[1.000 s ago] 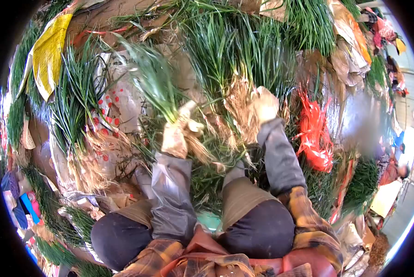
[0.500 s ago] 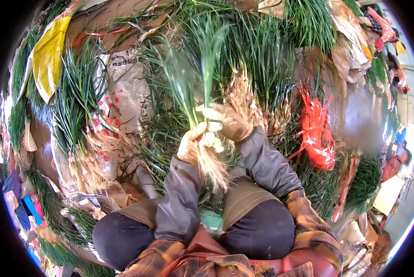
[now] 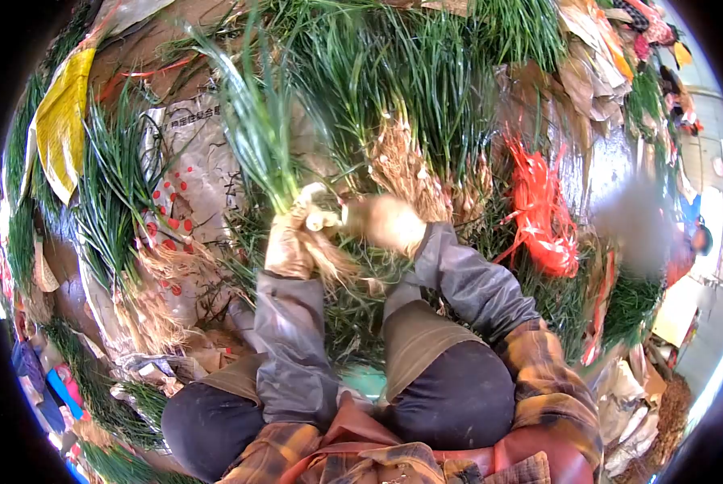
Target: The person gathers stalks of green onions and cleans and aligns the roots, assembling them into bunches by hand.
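Observation:
A bunch of spring onions [image 3: 258,141] is held in my left hand [image 3: 289,246]; its green leaves lean up and to the left, and the pale roots hang below my fingers. White bulb ends stick out at the hand's right side. Just right of those bulbs is my right hand [image 3: 392,224], smeared by motion, so its fingers and anything in them are unclear. Beyond it lies a pile of spring onions [image 3: 406,165] with tan roots toward me. Loose green leaves [image 3: 353,319] cover the ground between my knees.
Red plastic strings [image 3: 539,210] lie in a heap to the right. More spring onions [image 3: 111,189] rest at left on a printed white sack [image 3: 185,149], near a yellow sack [image 3: 61,121]. Brown paper [image 3: 591,56] sits at upper right. A person [image 3: 688,250] is at the right edge.
My left hand has moved left with the spring onions, and their leaves tilt further left. My right hand has come away from the bunch's stems and is now beside the bulbs. The view has shifted slightly.

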Available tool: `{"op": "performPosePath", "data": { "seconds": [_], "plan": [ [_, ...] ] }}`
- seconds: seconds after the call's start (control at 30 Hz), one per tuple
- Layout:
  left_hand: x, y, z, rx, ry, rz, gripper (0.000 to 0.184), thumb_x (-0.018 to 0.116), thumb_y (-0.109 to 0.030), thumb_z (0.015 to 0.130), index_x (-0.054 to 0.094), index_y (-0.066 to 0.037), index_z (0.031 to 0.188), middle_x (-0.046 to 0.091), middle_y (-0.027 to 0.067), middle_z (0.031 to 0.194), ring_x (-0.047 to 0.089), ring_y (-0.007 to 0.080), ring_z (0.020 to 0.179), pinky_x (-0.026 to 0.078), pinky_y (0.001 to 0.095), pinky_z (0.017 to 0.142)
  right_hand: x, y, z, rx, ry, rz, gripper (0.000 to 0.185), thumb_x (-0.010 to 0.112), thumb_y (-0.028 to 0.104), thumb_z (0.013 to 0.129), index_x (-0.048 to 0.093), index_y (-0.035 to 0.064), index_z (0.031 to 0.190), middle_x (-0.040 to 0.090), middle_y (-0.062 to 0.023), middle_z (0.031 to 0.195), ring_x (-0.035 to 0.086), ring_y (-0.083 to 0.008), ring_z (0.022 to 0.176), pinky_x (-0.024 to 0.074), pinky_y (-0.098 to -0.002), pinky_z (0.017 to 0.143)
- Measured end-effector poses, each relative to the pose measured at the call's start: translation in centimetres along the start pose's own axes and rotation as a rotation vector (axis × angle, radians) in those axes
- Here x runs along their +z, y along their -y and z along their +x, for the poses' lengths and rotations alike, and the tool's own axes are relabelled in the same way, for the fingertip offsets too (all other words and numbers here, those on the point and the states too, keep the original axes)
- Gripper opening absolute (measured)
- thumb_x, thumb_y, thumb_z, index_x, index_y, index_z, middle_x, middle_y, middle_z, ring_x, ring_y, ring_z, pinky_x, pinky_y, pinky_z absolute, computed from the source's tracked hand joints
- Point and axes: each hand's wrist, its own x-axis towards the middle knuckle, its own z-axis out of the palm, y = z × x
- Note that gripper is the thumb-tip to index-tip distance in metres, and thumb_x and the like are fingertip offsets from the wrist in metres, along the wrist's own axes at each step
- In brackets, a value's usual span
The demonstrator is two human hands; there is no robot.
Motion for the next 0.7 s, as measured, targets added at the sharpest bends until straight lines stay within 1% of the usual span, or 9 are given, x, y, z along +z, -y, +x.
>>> {"op": "performPosePath", "data": {
  "seconds": [0.1,0.13,0.23,0.3,0.37,0.5,0.6,0.67,0.7],
  "plan": [
    [0.0,0.1,-0.6,-0.033,-0.105,0.141,0.054,0.058,-0.019,0.087,0.036,0.002,0.131,0.046,-0.0017,0.056,0.059,0.0163,0.063,0.056,0.0374,0.073,-2.2,-4.9,4.9,0.142,-0.8,0.378,0.029,0.055,0.034,0.087,0.055,0.0046,0.086,0.057,-0.0059,0.083,0.059,-0.018,0.079,0.0521,-0.03,0.072],
    [-0.1,0.6,-0.6,-0.048,-0.116,0.141,0.054,0.058,-0.019,0.087,0.036,0.001,0.132,0.047,-0.0015,0.056,0.06,0.0171,0.063,0.056,0.0384,0.072,-4.3,-5.6,5.4,0.433,-0.672,-0.172,0.03,0.058,0.032,0.086,0.055,0.0034,0.093,0.058,-0.0061,0.084,0.059,-0.0176,0.074,0.0529,-0.0306,0.066],
    [0.7,1.9,-0.1,-0.099,-0.147,0.117,0.05,0.056,-0.017,0.088,0.039,0.0,0.131,0.05,-0.0004,0.059,0.062,0.0219,0.068,0.055,0.0425,0.073,-4.1,-9.0,7.3,0.338,-0.798,-0.183,0.032,0.059,0.03,0.085,0.056,0.0019,0.1,0.061,-0.0081,0.089,0.058,-0.0164,0.064,0.0524,-0.034,0.061],
    [-0.1,2.6,1.0,-0.097,-0.102,0.071,0.044,0.053,-0.015,0.089,0.041,-0.001,0.13,0.06,0.0049,0.071,0.064,0.025,0.078,0.055,0.0422,0.074,-6.6,-5.8,4.7,0.413,-0.612,0.749,0.02,0.058,0.024,0.083,0.058,0.007,0.093,0.061,-0.0072,0.078,0.059,-0.0212,0.068,0.0493,-0.0341,0.067],
    [1.8,2.0,1.0,-0.093,-0.126,0.171,0.038,0.05,-0.012,0.09,0.045,-0.003,0.127,0.064,0.0134,0.101,0.063,0.0253,0.091,0.054,0.0383,0.079,-4.6,-4.3,2.6,0.066,-0.975,0.199,0.012,0.054,0.019,0.084,0.058,0.0081,0.083,0.059,-0.0036,0.068,0.056,-0.0152,0.054,0.047,-0.0288,0.053],
    [-0.5,3.8,2.0,-0.094,-0.391,0.392,0.014,0.06,-0.013,0.086,0.065,-0.001,0.092,0.058,0.001,0.071,0.048,0.0097,0.048,0.037,0.0196,0.04,1.1,-0.5,-1.4,-0.411,-0.692,0.177,0.023,0.058,0.021,0.084,0.06,0.0111,0.104,0.064,-0.0072,0.085,0.061,-0.0184,0.073,0.0511,-0.0325,0.065],
    [-1.8,3.6,1.8,-0.065,-0.291,0.431,0.016,0.058,-0.013,0.087,0.062,0.001,0.095,0.06,0.0036,0.073,0.053,0.011,0.053,0.042,0.0204,0.044,1.1,-1.9,-1.6,-0.142,-0.444,1.01,0.03,0.053,0.019,0.088,0.054,0.0088,0.116,0.065,-0.005,0.093,0.062,-0.017,0.084,0.0511,-0.0285,0.075],
    [1.6,3.1,0.7,-0.165,-0.336,0.337,0.02,0.056,-0.014,0.089,0.059,0.0,0.102,0.063,0.0047,0.076,0.06,0.0134,0.061,0.049,0.0228,0.05,1.8,-5.2,0.8,-0.294,-0.647,0.508,0.028,0.048,0.022,0.093,0.055,0.0042,0.113,0.063,-0.0047,0.091,0.06,-0.014,0.081,0.0499,-0.0258,0.069],
    [0.5,3.2,0.8,-0.191,-0.216,0.358,0.023,0.054,-0.016,0.09,0.057,-0.001,0.107,0.065,0.0065,0.081,0.064,0.0167,0.069,0.053,0.027,0.057,-0.3,-3.1,0.0,-0.09,-0.208,1.354,0.029,0.048,0.025,0.094,0.056,0.0023,0.11,0.061,-0.0056,0.089,0.059,-0.012,0.08,0.0489,-0.0269,0.068]
  ]
}}
